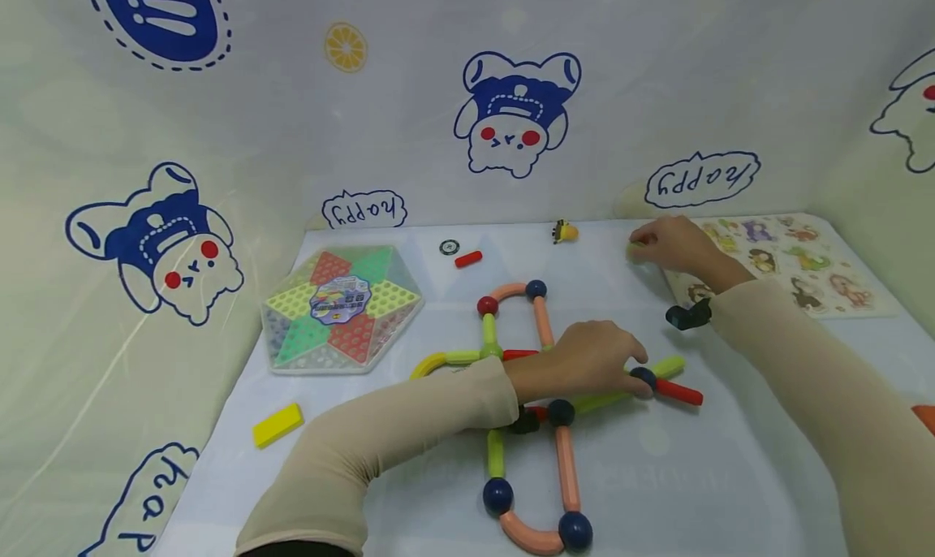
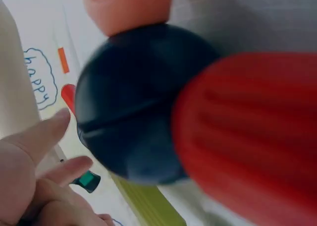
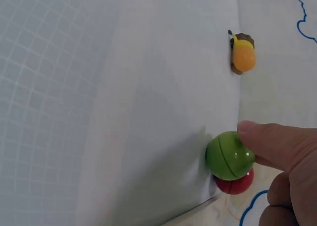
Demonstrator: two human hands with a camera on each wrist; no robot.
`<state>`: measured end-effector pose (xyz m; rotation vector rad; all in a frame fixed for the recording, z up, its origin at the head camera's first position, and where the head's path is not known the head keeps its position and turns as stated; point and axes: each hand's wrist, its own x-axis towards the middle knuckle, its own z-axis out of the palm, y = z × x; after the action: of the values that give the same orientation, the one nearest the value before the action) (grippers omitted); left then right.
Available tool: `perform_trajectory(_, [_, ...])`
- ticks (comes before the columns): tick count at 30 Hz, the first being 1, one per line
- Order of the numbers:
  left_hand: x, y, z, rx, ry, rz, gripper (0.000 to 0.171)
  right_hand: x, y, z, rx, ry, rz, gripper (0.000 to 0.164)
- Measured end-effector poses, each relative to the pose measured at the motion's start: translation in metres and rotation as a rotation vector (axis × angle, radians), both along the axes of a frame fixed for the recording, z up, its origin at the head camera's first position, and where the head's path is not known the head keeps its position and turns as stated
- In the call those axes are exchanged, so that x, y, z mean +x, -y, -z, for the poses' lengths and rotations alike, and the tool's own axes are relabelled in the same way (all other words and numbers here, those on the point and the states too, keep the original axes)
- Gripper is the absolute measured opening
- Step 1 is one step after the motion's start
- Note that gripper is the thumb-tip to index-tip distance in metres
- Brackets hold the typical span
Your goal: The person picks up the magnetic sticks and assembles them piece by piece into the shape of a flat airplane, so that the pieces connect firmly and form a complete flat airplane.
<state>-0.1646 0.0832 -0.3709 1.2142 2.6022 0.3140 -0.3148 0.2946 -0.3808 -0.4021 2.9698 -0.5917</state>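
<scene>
A figure of magnetic sticks and balls lies on the white table. My left hand (image 1: 584, 358) reaches over its middle, thumb and fingertips pinching a dark blue ball (image 1: 643, 377). From that ball stick out a red rod (image 1: 679, 392) and a yellow-green rod (image 1: 669, 367). In the left wrist view, another dark blue ball (image 2: 133, 107) and a red rod (image 2: 252, 132) fill the foreground, partly hiding the pinched ball. At the back right, my right hand (image 1: 675, 244) pinches a green ball (image 3: 229, 155). A red ball (image 3: 235, 182) sits right against it, partly hidden.
A hexagonal clear box (image 1: 343, 309) stands at the left, with a yellow block (image 1: 277, 425) in front. Along the back lie a small red rod (image 1: 468, 259), a round black-and-white disc (image 1: 449, 248) and an acorn-like toy (image 1: 564, 231). A picture sheet (image 1: 840, 252) lies at right.
</scene>
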Motion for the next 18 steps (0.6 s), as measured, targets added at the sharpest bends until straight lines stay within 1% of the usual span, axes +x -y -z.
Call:
perform_trajectory(3, [-0.001, -0.001, 0.002, -0.013, -0.016, -0.005, 0.042, 0.003, -0.002, 0.003, 0.018, -0.023, 0.036, 0.039])
perform_trajectory(6, [-0.002, -0.005, 0.004, -0.017, -0.006, -0.004, 0.037, 0.009, -0.009, 0.005, 0.039, -0.034, 0.072, 0.042])
perform_trajectory(11, [-0.004, -0.005, 0.008, -0.013, 0.047, -0.022, 0.032, 0.015, -0.013, 0.006, 0.043, -0.025, 0.075, 0.045])
perform_trajectory(15, [-0.006, -0.006, 0.011, 0.007, 0.051, -0.015, 0.029, 0.023, -0.012, 0.007, 0.04, -0.032, 0.085, 0.045])
perform_trajectory(18, [-0.005, -0.008, 0.013, 0.014, 0.046, -0.016, 0.03, 0.033, -0.013, 0.01, 0.036, -0.041, 0.093, 0.046])
